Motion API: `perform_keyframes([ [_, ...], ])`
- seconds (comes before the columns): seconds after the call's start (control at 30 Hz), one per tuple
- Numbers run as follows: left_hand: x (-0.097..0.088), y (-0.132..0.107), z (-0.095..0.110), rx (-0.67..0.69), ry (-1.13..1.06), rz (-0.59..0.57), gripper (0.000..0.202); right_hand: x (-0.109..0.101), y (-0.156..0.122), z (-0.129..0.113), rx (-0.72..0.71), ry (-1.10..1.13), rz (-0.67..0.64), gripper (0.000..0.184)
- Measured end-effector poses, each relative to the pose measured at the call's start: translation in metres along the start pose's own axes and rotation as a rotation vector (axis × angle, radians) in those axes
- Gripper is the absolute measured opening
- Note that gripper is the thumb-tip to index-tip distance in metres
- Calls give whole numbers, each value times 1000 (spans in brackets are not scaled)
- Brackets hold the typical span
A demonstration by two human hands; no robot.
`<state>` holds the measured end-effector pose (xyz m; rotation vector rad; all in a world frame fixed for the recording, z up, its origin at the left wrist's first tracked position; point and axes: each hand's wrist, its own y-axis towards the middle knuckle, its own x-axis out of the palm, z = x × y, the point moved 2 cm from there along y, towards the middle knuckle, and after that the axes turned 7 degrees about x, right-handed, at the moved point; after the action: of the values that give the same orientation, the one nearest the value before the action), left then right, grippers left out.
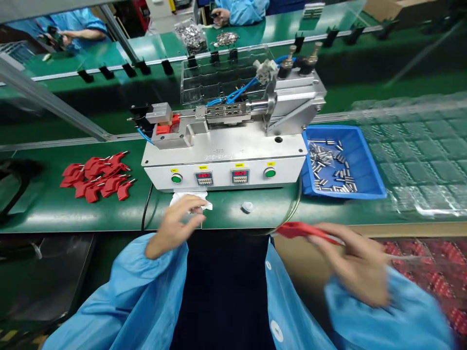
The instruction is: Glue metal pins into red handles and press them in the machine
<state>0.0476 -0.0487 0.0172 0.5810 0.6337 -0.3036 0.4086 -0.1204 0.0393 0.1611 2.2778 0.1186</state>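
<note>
My right hand (352, 262), blurred by motion, grips a red plastic part with a metal shaft (304, 230) at the bench's front edge, right of my body. My left hand (177, 224) hovers by the front edge with its thumb and fingers apart and nothing seen between them. Just beyond it lies a crumpled white tissue (207, 205). Behind both hands stands a metal bench press machine (222, 146), and a red part (164, 129) sits in the fixture at its left end. A pile of similar red parts (97, 177) lies on the green bench to the left.
A blue bin (365, 165) with small metal pins stands right of the machine. A small whitish cap (247, 207) lies before it. Clear plastic trays (426, 150) cover the far right; a box of red parts (438, 277) is below. Co-workers' hands (221, 17) show across the bench.
</note>
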Motion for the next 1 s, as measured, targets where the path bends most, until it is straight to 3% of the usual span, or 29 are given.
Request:
perform_keyframes([
  [0.07,34,5,17,14,-245,-130,40,35,19,-36,-209,222,-153,19],
  [0.17,57,-1,24,-107,-412,-133,31,75,34,-63,-342,342,-181,12],
  [0.27,59,-17,13,-398,-554,-10,27,94,37,-45,-200,311,-6,32],
  [0.33,58,-26,5,-581,-691,74,36,109,37,-22,-74,285,18,45],
  [0.43,58,-33,-3,-730,-830,174,47,136,37,0,-14,263,-74,34],
  [0.5,57,-34,-3,-755,-871,230,49,148,36,1,-1,284,-122,24],
  [0.57,56,-34,0,-742,-878,273,47,146,36,-9,21,335,-181,19],
  [0.67,54,-32,4,-710,-871,301,41,121,41,-33,-4,351,-231,20],
  [0.8,51,-29,6,-701,-869,314,37,87,48,-60,-134,283,-156,13],
  [1.0,49,-28,5,-708,-845,294,35,84,47,-71,-175,220,-137,8],
])
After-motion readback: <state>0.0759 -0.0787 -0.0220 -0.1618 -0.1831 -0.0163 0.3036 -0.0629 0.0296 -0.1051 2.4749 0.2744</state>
